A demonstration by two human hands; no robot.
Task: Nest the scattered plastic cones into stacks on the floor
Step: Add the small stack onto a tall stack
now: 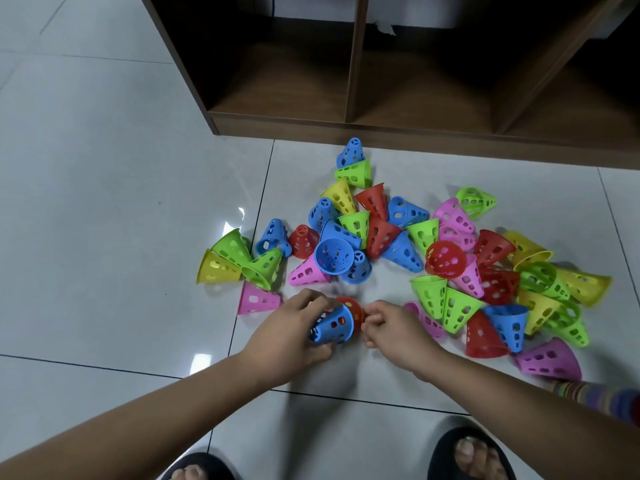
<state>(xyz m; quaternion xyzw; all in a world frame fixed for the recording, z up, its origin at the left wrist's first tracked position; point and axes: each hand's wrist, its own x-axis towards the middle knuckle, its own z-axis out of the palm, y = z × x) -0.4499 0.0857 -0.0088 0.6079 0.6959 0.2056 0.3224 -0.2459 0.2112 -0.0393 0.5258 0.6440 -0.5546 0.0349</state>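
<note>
My left hand (pixel 287 337) curls its grip round one blue cone (pixel 332 325) just above the floor (pixel 104 202). My right hand (pixel 391 327) pinches one red cone (pixel 351 305) at the blue one's mouth. The pile (pixel 429 292) beyond overlaps too much to count.

I see cones (pixel 424 234) in blue, red, green, yellow & pink, all w/ cut-out holes; floor (pixel 104 202) pale grey tile, shelf (pixel 277 84) dark brown wood, sandals (pixel 444 457) black
</note>
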